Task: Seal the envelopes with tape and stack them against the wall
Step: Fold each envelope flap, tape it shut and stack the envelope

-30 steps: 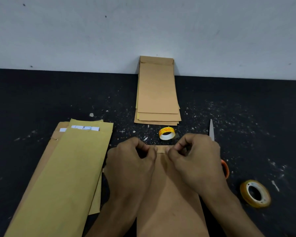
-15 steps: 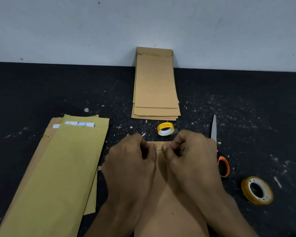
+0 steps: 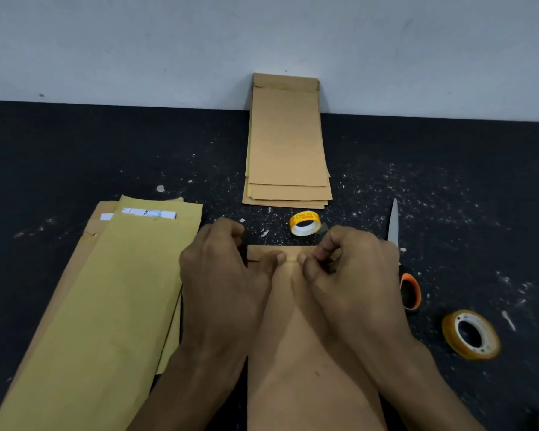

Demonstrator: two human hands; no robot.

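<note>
A brown envelope (image 3: pixel 311 353) lies lengthwise in front of me with its top flap folded down. My left hand (image 3: pixel 224 287) and my right hand (image 3: pixel 352 281) hold its top end, fingers curled, both thumb tips pressing the flap near its middle. A short shiny strip of tape (image 3: pixel 290 259) shows between the thumbs. A stack of brown envelopes (image 3: pixel 287 144) lies with its far end bent up against the white wall (image 3: pixel 137 42). To the left lies a pile of yellowish envelopes (image 3: pixel 112 306) with white paper showing at the top.
A small yellow tape roll (image 3: pixel 305 223) stands just beyond the envelope. Scissors (image 3: pixel 393 225) with an orange handle lie to the right of my right hand. A larger tape roll (image 3: pixel 470 334) sits further right. The black tabletop (image 3: pixel 75 157) is speckled with white bits.
My left hand has shifted a little to the left, uncovering the flap's left part. Both thumbs stay pressed at the flap's middle.
</note>
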